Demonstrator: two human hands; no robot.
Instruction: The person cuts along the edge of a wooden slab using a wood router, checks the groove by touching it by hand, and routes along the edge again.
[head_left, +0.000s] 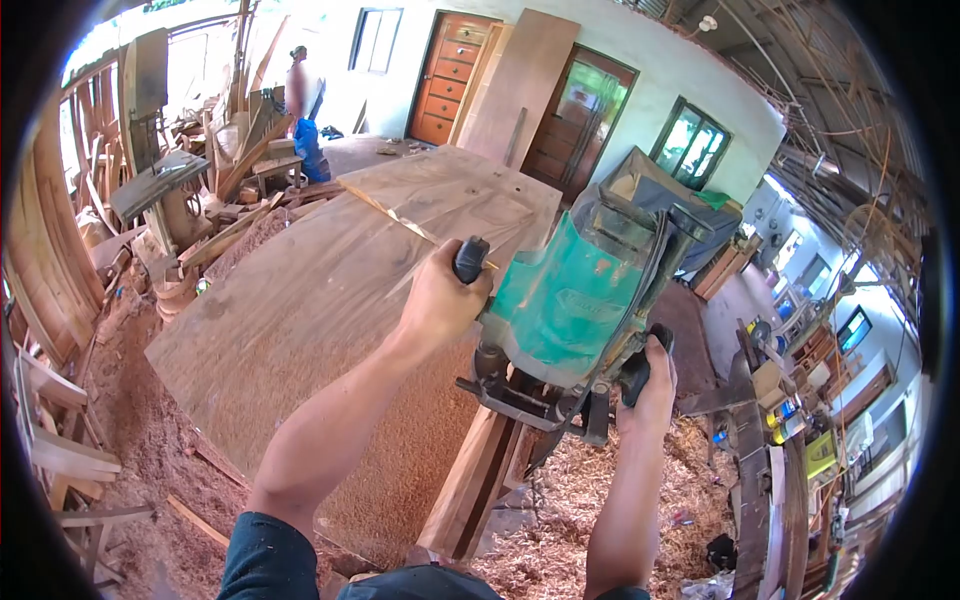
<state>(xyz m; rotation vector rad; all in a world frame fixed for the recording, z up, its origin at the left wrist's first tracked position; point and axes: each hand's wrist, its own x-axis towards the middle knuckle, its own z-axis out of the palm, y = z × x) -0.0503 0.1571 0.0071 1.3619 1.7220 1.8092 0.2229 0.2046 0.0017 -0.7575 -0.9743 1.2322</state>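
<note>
A large teal router [570,295] stands over a length of wood [470,490] that shows a dark lengthwise groove. My left hand [445,295] is closed around the router's black left handle [471,260]. On the other side, my right hand [652,385] grips the right handle [634,378], with its fingers partly hidden behind it. The router's base covers the upper stretch of the wood, and the bit is out of sight. To the left lies a wide wooden panel [330,270], its near part coated in sawdust.
Wood shavings [590,510] cover the floor at lower right. Scrap timber and a bandsaw-like machine [160,190] crowd the left. A person [297,85] is at the far left by a blue bag [310,150]. A cluttered bench [770,450] runs along the right.
</note>
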